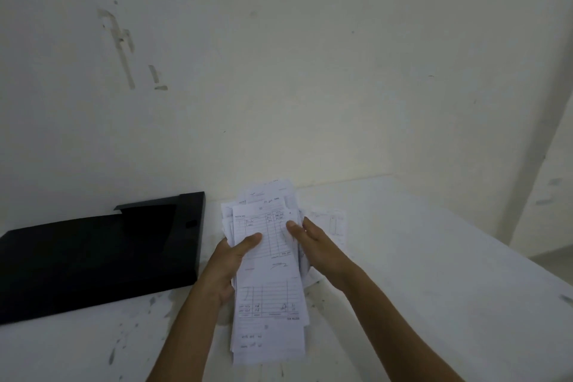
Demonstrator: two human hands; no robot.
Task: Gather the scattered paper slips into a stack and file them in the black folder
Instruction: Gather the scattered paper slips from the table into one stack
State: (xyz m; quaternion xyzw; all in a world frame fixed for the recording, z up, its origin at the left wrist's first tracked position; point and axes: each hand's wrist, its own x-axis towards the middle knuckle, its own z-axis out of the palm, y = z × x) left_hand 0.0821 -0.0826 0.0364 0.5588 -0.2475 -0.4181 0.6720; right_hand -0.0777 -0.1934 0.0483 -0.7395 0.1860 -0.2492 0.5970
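Observation:
A loose stack of white printed paper slips (269,270) is held up over the white table (434,273), its edges uneven and fanned at the top. My left hand (231,260) grips the stack's left side, thumb across the top slip. My right hand (313,242) holds the right side, thumb on the front and fingers behind. One more slip (333,223) lies flat on the table just right of my right hand. The black folder (102,254) lies open on the table to the left, against the wall.
The table stands against a scuffed white wall (279,71). Its top carries dark scuff marks near the front left (136,319). The table's right edge runs diagonally at the right, with floor beyond it.

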